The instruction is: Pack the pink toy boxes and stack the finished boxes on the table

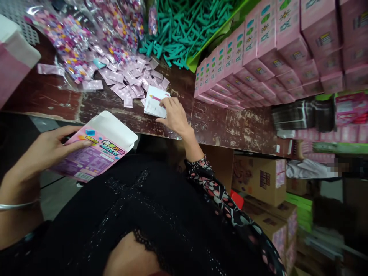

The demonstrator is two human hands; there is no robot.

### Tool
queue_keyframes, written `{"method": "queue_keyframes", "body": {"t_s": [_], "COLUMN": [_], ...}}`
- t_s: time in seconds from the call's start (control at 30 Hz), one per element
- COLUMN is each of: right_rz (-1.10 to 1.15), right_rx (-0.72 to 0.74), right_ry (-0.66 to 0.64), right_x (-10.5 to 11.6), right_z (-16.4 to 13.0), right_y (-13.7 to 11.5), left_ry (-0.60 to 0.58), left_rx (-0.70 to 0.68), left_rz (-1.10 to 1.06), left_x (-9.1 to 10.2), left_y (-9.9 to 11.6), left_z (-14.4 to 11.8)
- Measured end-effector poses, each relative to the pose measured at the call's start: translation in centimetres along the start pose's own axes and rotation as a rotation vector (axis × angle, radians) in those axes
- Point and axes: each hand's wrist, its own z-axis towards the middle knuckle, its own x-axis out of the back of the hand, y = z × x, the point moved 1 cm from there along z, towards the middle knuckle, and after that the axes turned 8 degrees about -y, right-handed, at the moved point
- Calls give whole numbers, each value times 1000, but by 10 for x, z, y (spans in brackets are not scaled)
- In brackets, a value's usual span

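Note:
My left hand (43,151) holds a pink printed carton (97,147) with its white end flap open, over my lap below the worn wooden table (224,126). My right hand (174,115) reaches onto the table edge, fingers resting on a small stack of white leaflets (153,102). Just beyond the leaflets lies a heap of small pink sachets (129,78).
Clear bags of colourful small pieces (69,38) sit at the back left, a pile of teal plastic sticks (184,27) at the back middle. Rows of closed pink boxes (258,57) fill the right. Cardboard cartons (261,180) stand under the table.

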Motion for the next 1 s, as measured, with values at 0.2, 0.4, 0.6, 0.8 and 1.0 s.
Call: {"method": "queue_keyframes", "body": {"t_s": [0.2,0.4,0.6,0.8,1.0], "right_rz": [77,78,4,95,330], "right_rx": [-8,3,28,69,116], "right_ry": [-38,-78,-84,-66,51], "right_x": [-1,12,10,12,33], "right_z": [-5,-7,-13,-5,-25], "right_y": [3,5,-4,16,-13], "left_ry": [-6,6,16,-13,17], "left_rx": [36,42,103,44,66], "left_rz": [-12,-12,-39,-33,-9], "left_x": [0,1,-4,-3,-4], "left_y": [4,4,8,-2,-6], "left_z": [6,11,14,13,13]}}
